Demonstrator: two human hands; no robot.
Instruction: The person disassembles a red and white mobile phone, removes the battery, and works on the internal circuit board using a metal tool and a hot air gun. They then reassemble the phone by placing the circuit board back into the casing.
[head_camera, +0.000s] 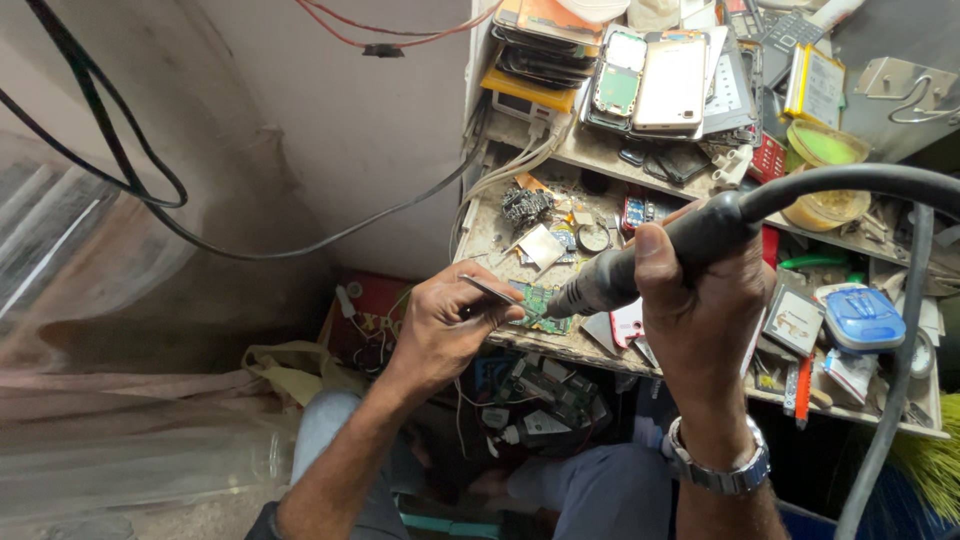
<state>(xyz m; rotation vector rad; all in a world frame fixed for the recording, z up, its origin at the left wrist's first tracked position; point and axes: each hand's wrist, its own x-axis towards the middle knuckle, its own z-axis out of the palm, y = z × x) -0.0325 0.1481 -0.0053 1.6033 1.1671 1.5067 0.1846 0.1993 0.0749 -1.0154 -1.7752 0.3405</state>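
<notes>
Right hand (700, 300) is wrapped tight around a black hot-air handle (680, 245), nozzle aimed down-left at a small green circuit board (538, 305) lying on the front edge of the worktop (490, 225). Thick grey hose (890, 180) arcs off the handle's back end to the right, then drops down the frame's right side. Metal wristwatch (722, 468) on the right wrist. Left hand (445, 325) is closed, pinching thin metal tweezers (490, 290), tips touching the board's left edge just beside the nozzle. Board sits between both hands. Behind it on the worktop: a silver metal shield (540, 245), a tangle of small dark parts (525, 205), a round coin-like piece (594, 238). Right of the handle: blue plastic case (865, 318), red-handled tool (802, 390) near the worktop's front edge. Shelf above holds stacked phones (650, 80) with backs off, a yellow battery (815, 85), a yellow-green tub (825, 145). Grey cables (520, 160) hang down from the shelf. Black cable (130, 180) loops over the left wall; red wire (400, 35) at top. Under the worktop more boards and scrap (550, 395), between the person's knees in blue trousers (600, 490).
</notes>
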